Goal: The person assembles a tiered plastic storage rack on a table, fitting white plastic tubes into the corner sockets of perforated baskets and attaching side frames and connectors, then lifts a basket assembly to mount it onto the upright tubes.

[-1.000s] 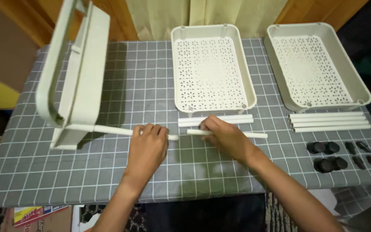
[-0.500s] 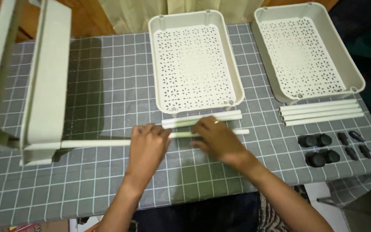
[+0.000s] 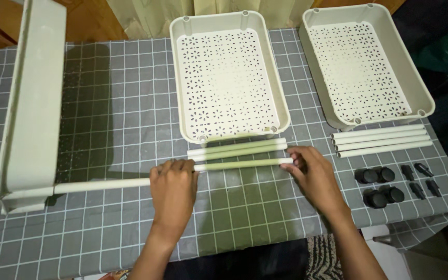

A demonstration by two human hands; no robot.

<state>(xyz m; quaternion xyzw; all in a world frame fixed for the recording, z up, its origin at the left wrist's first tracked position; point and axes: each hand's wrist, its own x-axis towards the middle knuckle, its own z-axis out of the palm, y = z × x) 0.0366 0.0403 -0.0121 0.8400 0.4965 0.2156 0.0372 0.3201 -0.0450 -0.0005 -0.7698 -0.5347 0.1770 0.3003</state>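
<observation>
Meanwhile both perforated trays (image 3: 229,72) sit empty as left hand (image 3: 173,192) and right hand (image 3: 315,176) grip pale tubes (image 3: 242,164).

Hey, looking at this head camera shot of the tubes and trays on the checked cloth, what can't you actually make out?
- Head view: where the long tube meets the next tube; the left hand covers that spot.
- Head view: that tube's right end, under the right hand fingers.
- Head view: the upright tray at left, cut off by the top edge.
- Head view: the small black pieces, too small to tell their shape.
</observation>
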